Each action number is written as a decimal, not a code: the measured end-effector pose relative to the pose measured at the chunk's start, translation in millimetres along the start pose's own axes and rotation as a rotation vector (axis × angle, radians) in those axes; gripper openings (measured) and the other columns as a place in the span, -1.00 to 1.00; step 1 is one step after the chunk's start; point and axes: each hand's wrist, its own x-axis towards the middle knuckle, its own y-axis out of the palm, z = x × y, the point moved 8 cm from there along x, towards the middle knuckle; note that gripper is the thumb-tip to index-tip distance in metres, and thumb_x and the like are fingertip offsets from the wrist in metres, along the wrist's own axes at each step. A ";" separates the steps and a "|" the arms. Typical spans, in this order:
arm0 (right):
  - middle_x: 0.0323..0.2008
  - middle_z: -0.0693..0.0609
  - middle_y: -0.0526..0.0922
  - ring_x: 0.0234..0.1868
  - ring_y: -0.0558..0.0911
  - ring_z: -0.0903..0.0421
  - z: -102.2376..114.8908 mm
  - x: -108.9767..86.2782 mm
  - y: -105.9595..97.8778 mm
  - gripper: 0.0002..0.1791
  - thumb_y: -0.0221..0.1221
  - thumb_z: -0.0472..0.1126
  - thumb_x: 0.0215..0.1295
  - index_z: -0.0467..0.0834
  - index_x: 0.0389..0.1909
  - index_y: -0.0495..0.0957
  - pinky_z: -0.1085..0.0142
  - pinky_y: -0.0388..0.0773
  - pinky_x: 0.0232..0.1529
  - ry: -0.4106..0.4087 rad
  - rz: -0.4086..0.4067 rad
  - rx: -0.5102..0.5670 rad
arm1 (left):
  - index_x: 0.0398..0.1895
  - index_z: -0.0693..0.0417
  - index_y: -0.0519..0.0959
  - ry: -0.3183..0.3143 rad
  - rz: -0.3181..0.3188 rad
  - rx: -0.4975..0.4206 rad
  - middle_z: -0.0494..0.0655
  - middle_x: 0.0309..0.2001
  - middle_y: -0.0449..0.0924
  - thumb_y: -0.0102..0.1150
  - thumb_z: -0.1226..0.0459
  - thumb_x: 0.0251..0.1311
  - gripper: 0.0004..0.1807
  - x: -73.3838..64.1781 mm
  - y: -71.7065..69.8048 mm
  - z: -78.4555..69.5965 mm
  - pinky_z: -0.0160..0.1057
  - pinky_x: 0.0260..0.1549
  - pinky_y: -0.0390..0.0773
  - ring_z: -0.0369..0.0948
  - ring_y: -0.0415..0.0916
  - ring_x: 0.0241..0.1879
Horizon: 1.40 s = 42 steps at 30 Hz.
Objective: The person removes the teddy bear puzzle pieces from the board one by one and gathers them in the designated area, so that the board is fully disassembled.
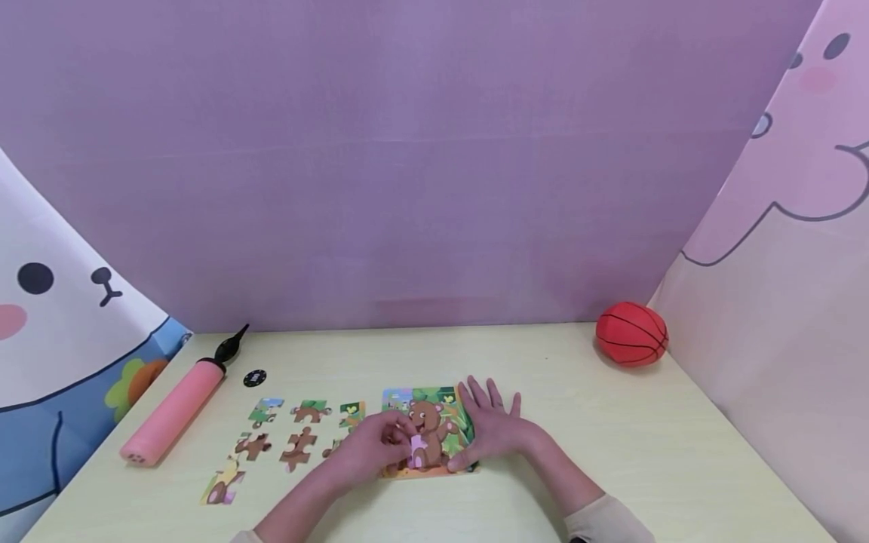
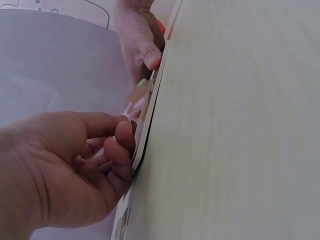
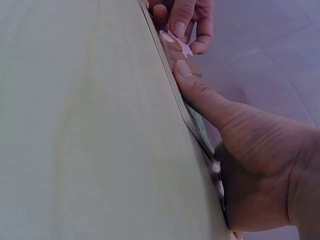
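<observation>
A square bear jigsaw puzzle [image 1: 434, 411] lies on the table in front of the person. Over its left part, the left hand [image 1: 370, 446] pinches a puzzle piece between thumb and fingers. Pink and brown print shows on that piece [image 3: 183, 47] in the right wrist view, tilted up from the board. Fingers spread, the right hand [image 1: 498, 430] rests along the puzzle's right edge, its thumb on the lower right of the picture. In the left wrist view the left hand [image 2: 75, 165] is close over the board's edge, with the right hand [image 2: 140, 42] beyond.
Several loose puzzle pieces [image 1: 299, 449] lie left of the board, some partly behind the left hand. Farther left are a pink hand pump [image 1: 175, 411] with a black nozzle and a black round chip [image 1: 255, 378]. A red ball [image 1: 631, 334] sits at the back right.
</observation>
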 end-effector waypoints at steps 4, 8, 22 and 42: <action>0.61 -0.18 -0.29 0.56 -0.32 -0.32 -0.9 0.4 1.3 0.49 0.43 0.48 -0.16 -0.14 0.63 -0.17 -0.51 -0.44 0.28 0.007 0.000 -0.005 | -0.07 0.18 0.57 0.002 0.003 -0.029 0.04 -0.32 0.59 0.25 0.42 0.29 -0.82 -0.4 -3.5 0.9 -0.37 -0.59 0.50 -0.14 0.53 -0.48; 0.61 -0.17 -0.30 0.56 -0.33 -0.31 -1.2 0.4 1.7 0.49 0.43 0.47 -0.16 -0.14 0.63 -0.17 -0.51 -0.44 0.28 0.010 0.001 -0.004 | -0.06 0.16 0.58 -0.009 -0.003 -0.038 0.04 -0.30 0.60 0.27 0.40 0.29 -0.81 -0.6 -8.6 1.7 -0.36 -0.61 0.50 -0.15 0.54 -0.49; 0.61 -0.18 -0.30 0.56 -0.34 -0.31 1.3 -0.2 1.3 0.49 0.43 0.46 -0.14 -0.15 0.63 -0.17 -0.51 -0.45 0.28 0.003 0.007 0.008 | -0.02 0.11 0.57 -0.055 -0.001 -0.007 0.01 -0.25 0.60 0.26 0.32 0.33 -0.80 -11.9 -34.4 9.7 -0.35 -0.61 0.41 -0.16 0.47 -0.51; 0.61 -0.17 -0.30 0.56 -0.34 -0.31 -1.2 0.6 1.8 0.49 0.43 0.47 -0.15 -0.15 0.63 -0.17 -0.50 -0.45 0.28 0.006 -0.001 0.010 | 0.00 0.14 0.56 -0.100 -0.014 0.020 0.01 -0.26 0.63 0.27 0.25 0.35 -0.76 -48.4 -78.9 35.4 -0.30 -0.63 0.45 -0.14 0.46 -0.49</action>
